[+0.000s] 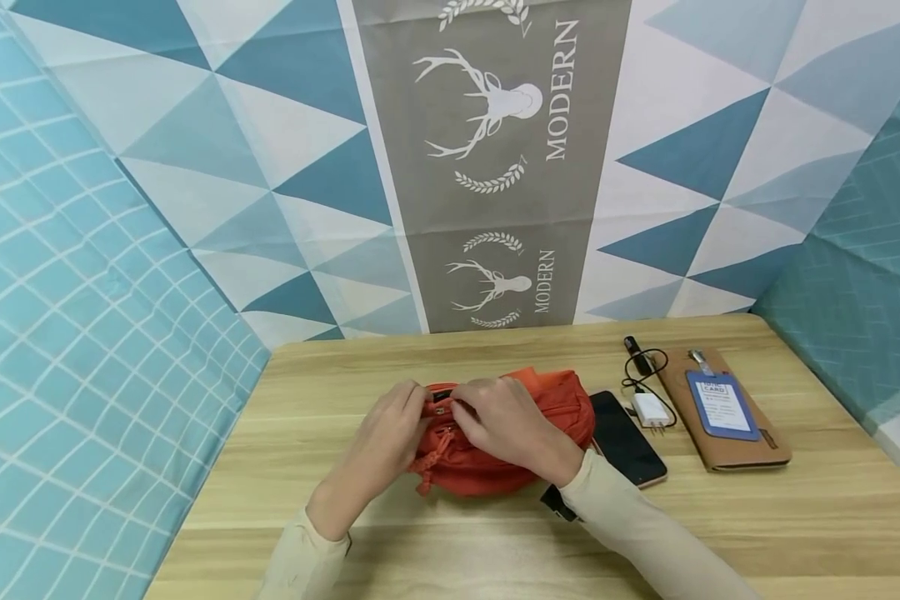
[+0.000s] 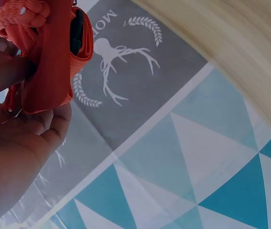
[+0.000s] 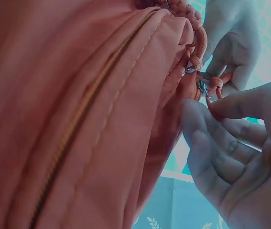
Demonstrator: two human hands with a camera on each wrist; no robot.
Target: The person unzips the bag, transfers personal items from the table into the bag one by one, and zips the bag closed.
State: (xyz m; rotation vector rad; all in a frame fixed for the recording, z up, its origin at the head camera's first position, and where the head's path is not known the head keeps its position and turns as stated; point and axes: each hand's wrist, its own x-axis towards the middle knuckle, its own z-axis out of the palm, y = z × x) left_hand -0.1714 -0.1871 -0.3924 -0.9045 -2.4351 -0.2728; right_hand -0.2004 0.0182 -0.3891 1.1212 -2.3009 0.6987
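A red waist bag (image 1: 480,471) with braided cord pulls lies on the table between both hands. My left hand (image 1: 393,425) grips the bag's left end, where a braided cord (image 1: 437,454) hangs down; in the left wrist view, the fingers hold the fabric edge from both sides. My right hand (image 1: 510,421) reaches over the bag's top. In the right wrist view, the right thumb and fingers pinch a red zipper pull (image 3: 211,106) beside a small metal slider (image 3: 202,87). A long zipper (image 3: 78,119) runs along the bag's side. The bag's inside is hidden.
Right of the bag lie a black phone (image 1: 626,437), a white charger plug (image 1: 650,410) with black cable, and a small black stick-shaped item (image 1: 636,354). A brown case (image 1: 742,454) bears a blue card holder (image 1: 701,408). A black buckle (image 1: 558,502) shows near the right forearm.
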